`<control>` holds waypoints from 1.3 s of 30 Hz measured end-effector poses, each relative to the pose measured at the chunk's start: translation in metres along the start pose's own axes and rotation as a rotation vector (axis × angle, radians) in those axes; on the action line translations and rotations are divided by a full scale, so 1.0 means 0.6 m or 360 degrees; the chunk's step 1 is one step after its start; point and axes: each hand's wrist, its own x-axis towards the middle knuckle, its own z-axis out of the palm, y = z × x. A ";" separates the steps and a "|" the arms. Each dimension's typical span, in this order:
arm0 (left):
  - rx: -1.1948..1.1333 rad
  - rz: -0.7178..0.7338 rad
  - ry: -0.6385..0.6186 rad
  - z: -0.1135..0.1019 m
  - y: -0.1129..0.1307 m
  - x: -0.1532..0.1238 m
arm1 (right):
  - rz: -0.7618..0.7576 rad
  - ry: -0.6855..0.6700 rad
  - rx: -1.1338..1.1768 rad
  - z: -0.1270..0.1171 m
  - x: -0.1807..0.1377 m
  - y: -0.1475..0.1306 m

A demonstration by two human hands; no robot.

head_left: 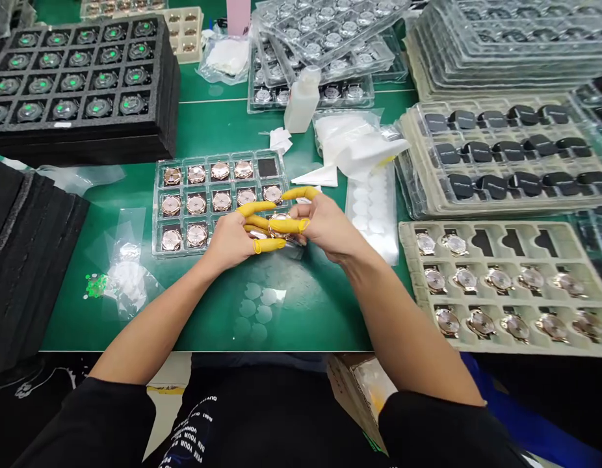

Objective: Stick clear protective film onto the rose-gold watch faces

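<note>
Both my hands wear yellow finger cots and meet over the green mat. My left hand and my right hand pinch one rose-gold watch case between their fingertips. Just behind and left of them lies a clear plastic tray with several rose-gold watch cases in its pockets; one pocket at its back right is dark and empty.
A black foam tray of green-marked parts sits at back left. Beige trays of watch cases and black parts fill the right. A white bottle, white cloths, stacked clear trays and round film stickers lie around.
</note>
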 end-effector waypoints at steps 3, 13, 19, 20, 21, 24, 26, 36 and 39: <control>-0.0009 0.0005 -0.0045 -0.004 0.001 -0.001 | 0.0130 -0.0014 0.0130 0.001 -0.007 0.012; 0.0116 0.0015 0.0086 0.001 0.011 -0.006 | -0.0274 0.0169 -0.0150 -0.039 0.029 0.035; 0.0151 0.0000 0.0183 0.004 0.008 -0.004 | -0.0667 0.0697 -0.1375 -0.115 0.059 0.073; 0.0129 -0.0019 0.0187 0.004 0.010 -0.005 | -0.0697 0.0710 -0.1407 -0.113 0.057 0.074; 0.0102 -0.0040 0.0193 0.005 0.012 -0.005 | -0.0774 0.0701 -0.1375 -0.105 0.052 0.072; 0.0027 -0.0078 0.0186 0.006 0.016 -0.005 | -0.1199 0.0431 -0.1085 -0.063 0.029 0.064; 0.0005 -0.0073 0.0139 0.006 0.013 -0.005 | -0.1450 0.0226 -0.0976 -0.034 0.017 0.062; -0.0019 0.0004 0.0106 0.006 -0.010 -0.005 | -0.1645 0.0128 -0.1022 -0.033 0.018 0.067; -0.0030 -0.0016 0.0156 0.007 -0.009 -0.006 | -0.1577 0.0203 -0.0995 -0.028 0.016 0.068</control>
